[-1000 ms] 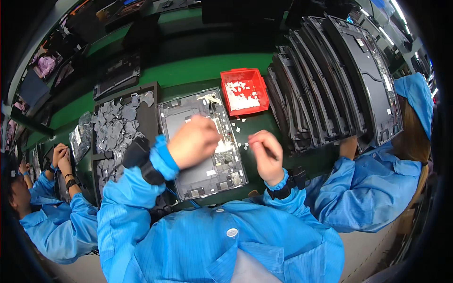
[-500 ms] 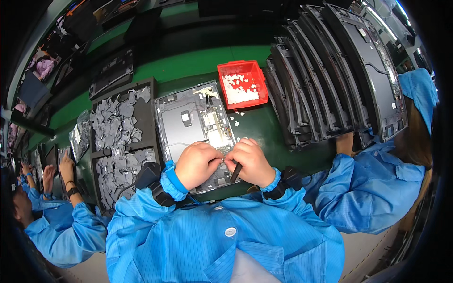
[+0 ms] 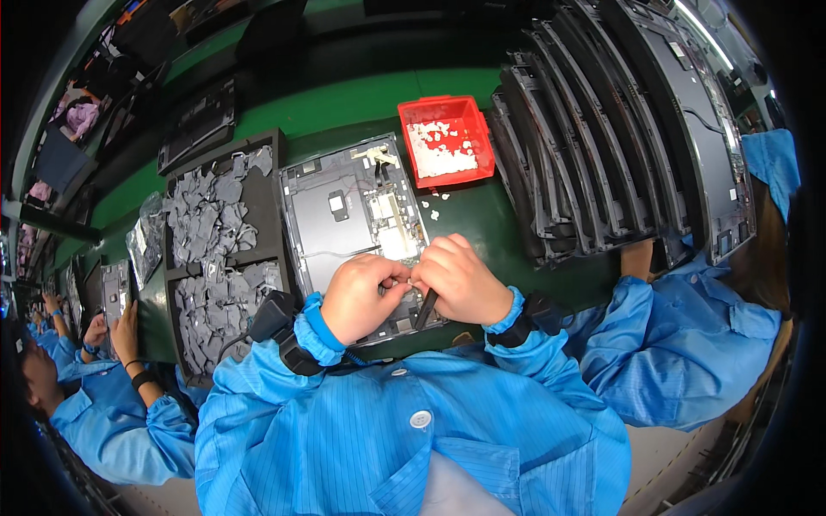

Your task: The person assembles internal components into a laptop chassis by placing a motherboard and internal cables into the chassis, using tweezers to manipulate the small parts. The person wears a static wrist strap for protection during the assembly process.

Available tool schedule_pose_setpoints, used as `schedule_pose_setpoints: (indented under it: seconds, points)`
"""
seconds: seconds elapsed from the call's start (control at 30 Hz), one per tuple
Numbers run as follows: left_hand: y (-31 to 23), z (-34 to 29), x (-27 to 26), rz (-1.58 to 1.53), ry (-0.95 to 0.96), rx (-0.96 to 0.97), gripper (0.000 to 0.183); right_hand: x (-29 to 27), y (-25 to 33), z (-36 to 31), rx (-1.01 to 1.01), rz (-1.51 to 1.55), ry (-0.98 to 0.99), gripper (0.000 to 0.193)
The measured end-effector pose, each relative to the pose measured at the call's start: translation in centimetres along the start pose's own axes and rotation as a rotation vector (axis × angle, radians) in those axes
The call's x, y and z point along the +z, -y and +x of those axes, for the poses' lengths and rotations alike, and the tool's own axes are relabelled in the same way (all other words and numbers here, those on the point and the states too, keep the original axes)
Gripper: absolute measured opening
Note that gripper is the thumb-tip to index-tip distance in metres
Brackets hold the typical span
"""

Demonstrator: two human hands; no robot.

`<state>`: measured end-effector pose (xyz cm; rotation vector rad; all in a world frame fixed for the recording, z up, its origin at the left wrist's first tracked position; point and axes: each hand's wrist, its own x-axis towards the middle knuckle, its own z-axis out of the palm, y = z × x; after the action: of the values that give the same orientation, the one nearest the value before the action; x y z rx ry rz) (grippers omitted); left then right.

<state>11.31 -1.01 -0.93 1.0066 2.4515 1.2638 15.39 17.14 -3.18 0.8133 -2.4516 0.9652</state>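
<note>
In front of me lies an open flat device (image 3: 323, 228) with a grey metal cover, a bare circuit board along its right side and a dark cable across it. Over the lower right part of the board my two hands meet. My left hand (image 3: 357, 297) is closed in a pinch, and what sits between its fingertips is too small to make out. My right hand (image 3: 465, 279) grips a slim black handheld tool (image 3: 426, 308), its thumb and forefinger close to the left fingertips. Both hands partly hide the board beneath them.
A red bin (image 3: 452, 180) of small white pieces stands beyond the device, with a few loose white pieces (image 3: 434, 215) near it. On the left is a black divided tray (image 3: 269, 189) of grey scraps. Several dark panels (image 3: 619, 129) lean at right. Co-workers sit on both sides.
My hands stay together over the board, with the left fingers shifted slightly. The view has tilted a little. At left, a co-worker's hands have come together on a panel.
</note>
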Motion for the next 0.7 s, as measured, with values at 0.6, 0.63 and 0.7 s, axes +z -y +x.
schedule_pose_setpoints:
  seconds: [0.6,0.63,0.7]
  points:
    - [-0.3,0.4,0.1,0.012,-0.001,-0.014,0.017,-0.5,-0.5,-0.2,-0.026,0.039,-0.012,0.019]
    - [-0.2,0.4,0.1,0.02,-0.008,-0.003,0.017,-0.5,-0.5,-0.2,-0.025,0.041,-0.012,0.019]
    - [-0.2,0.3,0.1,0.017,-0.007,-0.005,0.017,-0.5,-0.5,0.1,-0.03,0.03,0.007,0.02]
